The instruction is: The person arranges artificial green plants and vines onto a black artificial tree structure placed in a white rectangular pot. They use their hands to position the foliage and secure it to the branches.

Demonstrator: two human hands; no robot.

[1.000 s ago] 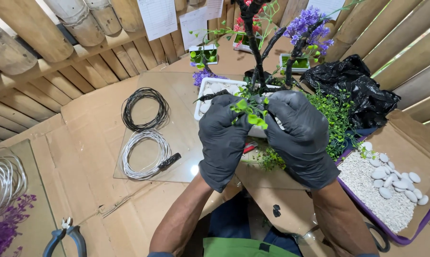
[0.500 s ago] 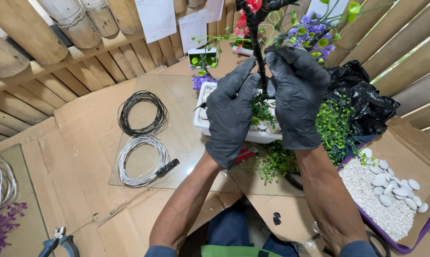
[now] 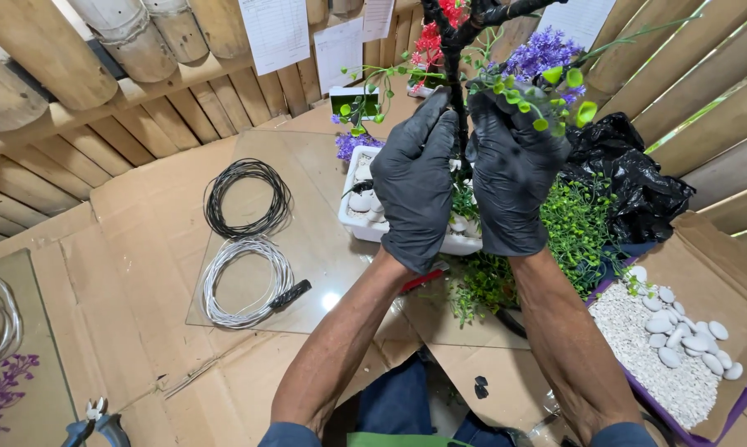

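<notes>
A white rectangular pot (image 3: 365, 223) holds pale stones and a dark wrapped tree trunk (image 3: 453, 74); a cardboard box (image 3: 713, 248) at right holds white gravel and pebbles. The gloved left hand (image 3: 415, 186) and right hand (image 3: 510, 178) flank the trunk above the pot, each grip clamped on it.

Bamboo poles (image 3: 26, 74) and wooden slats (image 3: 142, 124) wall the space, with paper sheets (image 3: 274, 33) pinned up. Flattened cardboard (image 3: 117, 248) covers the counter under a glass pane (image 3: 324, 248). Daylight reflects off the glass.
</notes>
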